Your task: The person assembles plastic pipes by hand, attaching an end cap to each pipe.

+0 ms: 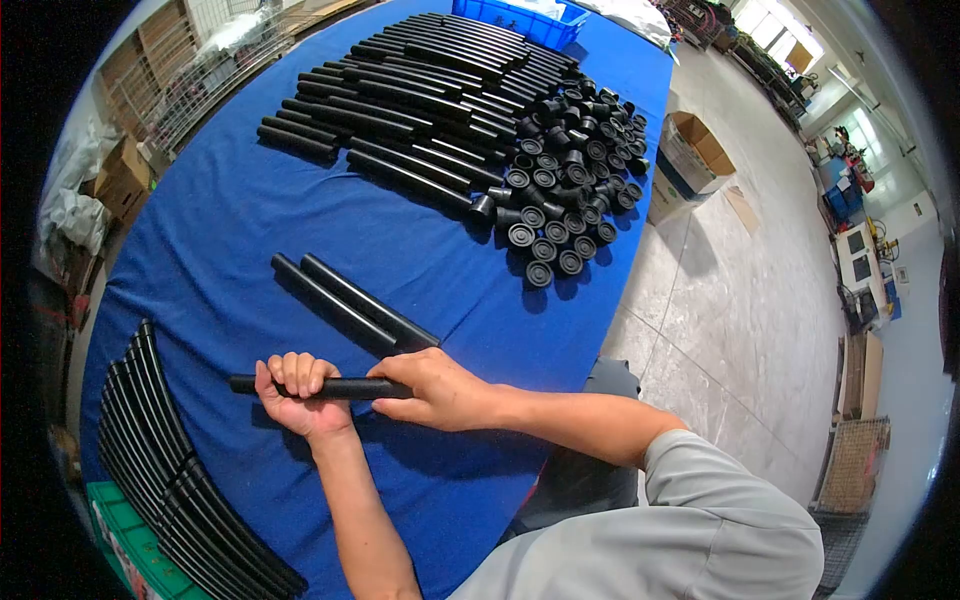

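- Left hand (pixel 296 398) and right hand (pixel 432 388) both wrapped tight around one black tube (pixel 345 388) over the blue table (pixel 230 220), its right end hidden
- Two loose tubes (pixel 350 303) just beyond; end caps (pixel 565 170) too many to count

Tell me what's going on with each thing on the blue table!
Left hand: closed round the tube.
Right hand: closed over the tube's other end.
Tube: held level just above the table.
Two tubes: lying side by side, untouched.
Long tubes: laid in rows.
Caps: heaped loose.
Curved strips: stacked at the table's edge.
Blue bin: at the far end, contents unclear.
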`<state>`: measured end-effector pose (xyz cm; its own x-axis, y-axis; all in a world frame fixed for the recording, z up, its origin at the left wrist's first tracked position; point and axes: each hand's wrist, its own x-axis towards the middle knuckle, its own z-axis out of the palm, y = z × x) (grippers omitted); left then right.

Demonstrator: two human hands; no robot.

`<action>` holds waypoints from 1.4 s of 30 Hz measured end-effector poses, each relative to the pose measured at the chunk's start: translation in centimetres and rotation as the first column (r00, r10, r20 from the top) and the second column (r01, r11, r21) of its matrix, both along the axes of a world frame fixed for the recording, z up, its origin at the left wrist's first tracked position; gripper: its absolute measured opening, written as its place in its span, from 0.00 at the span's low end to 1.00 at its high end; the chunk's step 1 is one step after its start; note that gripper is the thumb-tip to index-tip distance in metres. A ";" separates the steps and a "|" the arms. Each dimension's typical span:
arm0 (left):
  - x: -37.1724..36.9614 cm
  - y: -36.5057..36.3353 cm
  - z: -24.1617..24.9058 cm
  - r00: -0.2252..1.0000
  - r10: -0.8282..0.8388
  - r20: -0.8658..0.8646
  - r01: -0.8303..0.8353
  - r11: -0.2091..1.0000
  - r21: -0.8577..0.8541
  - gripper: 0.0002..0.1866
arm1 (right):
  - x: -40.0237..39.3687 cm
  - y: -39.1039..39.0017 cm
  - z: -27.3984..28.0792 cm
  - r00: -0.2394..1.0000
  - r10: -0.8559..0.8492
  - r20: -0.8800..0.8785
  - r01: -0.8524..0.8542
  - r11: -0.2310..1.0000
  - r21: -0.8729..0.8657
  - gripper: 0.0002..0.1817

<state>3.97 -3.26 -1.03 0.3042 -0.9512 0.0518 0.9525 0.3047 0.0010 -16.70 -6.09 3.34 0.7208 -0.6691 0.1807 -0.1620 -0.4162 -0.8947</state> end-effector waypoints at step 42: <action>-0.3 -0.2 0.3 0.998 -0.052 0.032 0.052 0.999 -0.001 0.19 | -0.3 -1.0 3.5 0.974 0.130 -0.187 0.013 0.789 0.614 0.21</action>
